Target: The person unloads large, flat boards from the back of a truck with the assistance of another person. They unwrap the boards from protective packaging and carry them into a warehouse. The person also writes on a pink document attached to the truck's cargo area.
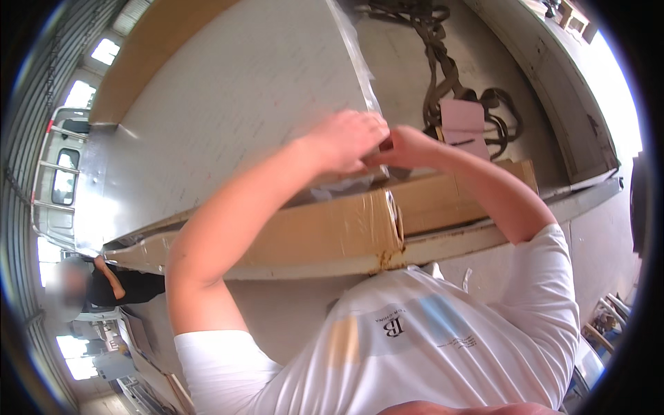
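Near the centre of the frame, the left hand (349, 140) and right hand (409, 147) are together, fingers bent, at the near right corner of a large grey sheet (238, 100) in the upper left. I cannot tell whether either grips anything. Cardboard (311, 232) lies below.

Carrier is a truck bed (501, 59), floor grey-brown, scuffed. Raised side wall (570, 114) along the right, worn. Near edge is a pale rail (470, 238), rust patch around the middle.

On the bed: large flat grey panel (228, 104) takes up most of the left; its underside is hidden. Long brown cardboard piece (304, 232) along the near edge, second cardboard piece (443, 202) just right of it. Dark webbing straps (443, 66) in a tangle right of the panel. Pink pad (462, 117) among them; can't tell if it touches floor.
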Demonstrator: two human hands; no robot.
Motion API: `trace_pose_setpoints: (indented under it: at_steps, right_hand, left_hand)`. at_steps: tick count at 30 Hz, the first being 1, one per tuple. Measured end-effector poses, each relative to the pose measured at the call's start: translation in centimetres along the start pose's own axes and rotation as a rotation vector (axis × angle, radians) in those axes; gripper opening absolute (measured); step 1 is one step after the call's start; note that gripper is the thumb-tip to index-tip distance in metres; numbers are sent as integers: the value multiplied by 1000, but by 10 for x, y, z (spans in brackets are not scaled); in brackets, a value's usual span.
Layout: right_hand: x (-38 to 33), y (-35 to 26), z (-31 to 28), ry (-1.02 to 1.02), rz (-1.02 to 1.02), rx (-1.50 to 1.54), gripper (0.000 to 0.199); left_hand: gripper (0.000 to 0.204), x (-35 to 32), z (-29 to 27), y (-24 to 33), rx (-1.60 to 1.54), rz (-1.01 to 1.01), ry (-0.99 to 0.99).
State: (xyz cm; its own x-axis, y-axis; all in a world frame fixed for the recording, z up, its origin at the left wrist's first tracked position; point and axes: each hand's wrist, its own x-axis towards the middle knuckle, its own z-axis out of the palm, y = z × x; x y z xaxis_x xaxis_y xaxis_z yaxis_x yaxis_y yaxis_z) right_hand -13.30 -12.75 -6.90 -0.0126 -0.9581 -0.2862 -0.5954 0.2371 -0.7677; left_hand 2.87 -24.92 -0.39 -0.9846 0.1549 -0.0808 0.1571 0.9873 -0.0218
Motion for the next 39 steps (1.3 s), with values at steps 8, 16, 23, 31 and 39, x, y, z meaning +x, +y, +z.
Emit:
trace_pose_setpoints:
  at_steps: [8,16,23,31,39]
  right_hand:
    - [4,1,-4,-136,48,97,50]
    - [0,2,-3,-175,64,341,34]
    - [0,-5,-3,-244,-48,750,13]
    - [-20,-32,-3,-310,-18,900,16]
    - [-30,-53,-33,-378,-129,740,32]
  left_hand:
    - [47,32,-11,-30,71,239,-205]
    - [36,41,-15,-38,-50,304,-145]
    - [28,43,-35,-38,-79,307,-119]
    - [29,29,-53,-27,-139,206,-236]
    - [34,25,-74,-25,-153,258,-127]
